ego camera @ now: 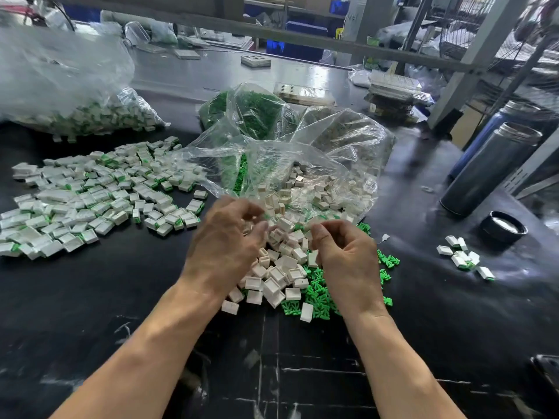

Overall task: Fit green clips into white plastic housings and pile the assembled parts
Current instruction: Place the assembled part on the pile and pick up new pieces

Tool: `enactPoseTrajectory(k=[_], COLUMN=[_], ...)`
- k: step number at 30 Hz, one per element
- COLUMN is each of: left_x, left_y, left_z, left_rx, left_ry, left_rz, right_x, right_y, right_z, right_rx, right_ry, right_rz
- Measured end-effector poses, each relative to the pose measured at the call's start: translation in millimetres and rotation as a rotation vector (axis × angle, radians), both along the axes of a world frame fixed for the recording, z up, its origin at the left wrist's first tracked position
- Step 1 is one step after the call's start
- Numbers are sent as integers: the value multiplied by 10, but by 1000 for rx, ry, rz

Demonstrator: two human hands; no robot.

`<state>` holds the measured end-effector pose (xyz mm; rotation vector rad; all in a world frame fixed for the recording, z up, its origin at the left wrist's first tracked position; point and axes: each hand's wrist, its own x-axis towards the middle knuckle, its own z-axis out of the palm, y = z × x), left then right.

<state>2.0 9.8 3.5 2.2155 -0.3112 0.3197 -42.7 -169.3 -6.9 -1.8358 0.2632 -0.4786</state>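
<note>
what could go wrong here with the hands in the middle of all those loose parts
1. Empty housings and loose clips lie heaped together under both hands; a sweep of the left hand or right hand might scatter them.
2. The assembled pile sits close by on the left, so unfinished housings may get mixed in.
3. The open bag overhangs the heap and could spill more.

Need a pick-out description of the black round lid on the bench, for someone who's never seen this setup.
Start at the two tall metal flasks on the right side of the dark bench. Just in front of the nearer flask's base sits the black lid, apart from it. It is the only round black thing there, pale inside, unlike the small cluster of white-and-green parts below it.
</note>
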Motion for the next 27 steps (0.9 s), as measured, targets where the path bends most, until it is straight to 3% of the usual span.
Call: enactPoseTrajectory(k=[4,10,13,16,19,27], left_x=[155,280,237,140,67,77], left_y=[273,482,408,236,124,65], left_z=[-71,-56,-39,-16,-37,-81], left_rx=[248,438,294,128,99,101], left_ry=[67,139,-9,23,101,103], left_rz=[260,471,378,180,92,75], right_x=[26,52,38,34,25,18], right_y=[-132,-311,-367,-389,-420,-418], right_z=[-14,31,67,96,128,125], right_rx=[-48,-354,-485,-528,-537,-520], right_ry=[49,243,343,425,464,506], right_rz=[-80,-190,-200,-176,-158,-77])
